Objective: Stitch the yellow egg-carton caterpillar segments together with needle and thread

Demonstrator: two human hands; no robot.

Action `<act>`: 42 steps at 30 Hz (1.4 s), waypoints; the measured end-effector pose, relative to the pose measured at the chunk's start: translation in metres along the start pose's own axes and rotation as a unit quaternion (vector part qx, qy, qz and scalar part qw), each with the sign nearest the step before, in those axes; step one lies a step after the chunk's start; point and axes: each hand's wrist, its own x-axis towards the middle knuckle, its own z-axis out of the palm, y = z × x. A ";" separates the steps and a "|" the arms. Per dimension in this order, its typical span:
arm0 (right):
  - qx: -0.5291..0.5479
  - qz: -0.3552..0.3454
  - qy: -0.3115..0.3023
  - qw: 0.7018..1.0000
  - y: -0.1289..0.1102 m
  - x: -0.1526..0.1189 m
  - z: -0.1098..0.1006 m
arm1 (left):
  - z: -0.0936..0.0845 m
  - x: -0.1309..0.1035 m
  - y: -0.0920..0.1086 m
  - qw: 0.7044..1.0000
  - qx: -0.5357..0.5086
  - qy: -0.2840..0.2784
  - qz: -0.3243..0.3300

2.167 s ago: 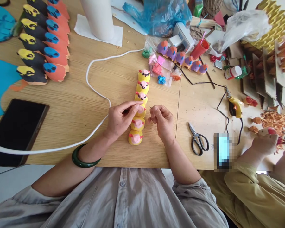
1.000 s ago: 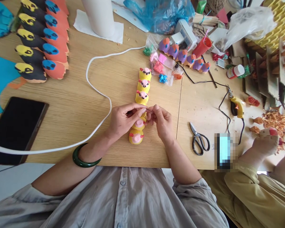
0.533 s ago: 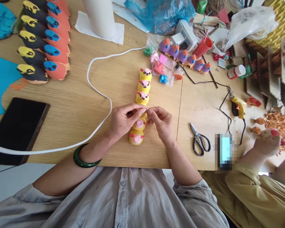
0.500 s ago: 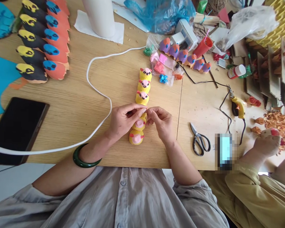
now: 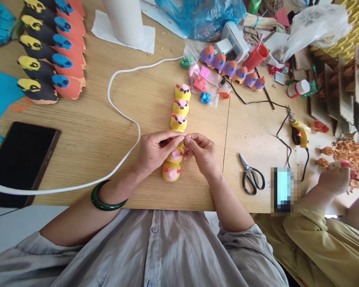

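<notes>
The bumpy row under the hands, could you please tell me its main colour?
The row is mainly yellow, seen in the head view.

Before you: one light wood-grain table (image 5: 92,137), thin seam (image 5: 225,139) right of centre; pale floor (image 5: 14,235), lower left; brighter light rightward.

Wrinkled grey shirt (image 5: 131,255), buttoned front, loose sleeves (image 5: 242,249); dark-green bangle (image 5: 106,207).
</notes>
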 end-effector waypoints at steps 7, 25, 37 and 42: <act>0.006 0.001 0.005 1.000 0.000 0.001 -0.001 | 0.000 -0.001 -0.001 1.000 -0.003 -0.023 -0.010; 0.027 0.009 0.009 1.000 -0.002 0.001 0.002 | -0.001 -0.002 -0.002 1.000 -0.011 -0.022 -0.012; 0.002 -0.006 0.012 1.000 -0.004 -0.002 0.003 | 0.000 0.000 -0.003 1.000 0.011 0.000 0.017; -0.008 -0.021 0.019 1.000 -0.006 -0.002 0.005 | 0.000 0.000 -0.002 1.000 0.014 0.003 0.026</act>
